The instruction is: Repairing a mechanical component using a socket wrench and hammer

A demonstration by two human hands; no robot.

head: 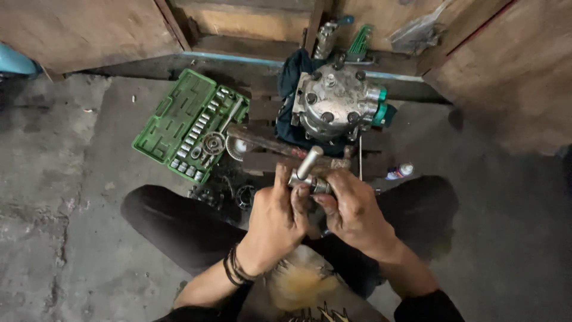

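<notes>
Ratchet handle (308,165), a short silver tool with a socket end, sits between both hands just above the person's lap, its shaft tilted up and away toward the metal unit ahead. Left hand (275,222) is closed around the lower end of the tool, fingers curled and smeared with grease, with dark bands at the wrist. Right hand (353,210) is also closed, its fingers pinching the socket end from the other side, so the 2 hands touch around the tool.

Just beyond the hands, a grey cast-metal compressor (333,102) with bolts on its face and green caps on its right side rests on a dark cloth (290,77) over rough wooden planks (265,160). To the left, an open green socket case (179,119) lies on the concrete floor (71,197), with rows of sockets along its near edge. A round metal disc (213,144) lies at the case's near corner. A small spray can (399,172) lies on the floor to the right, well apart from the hands.
</notes>
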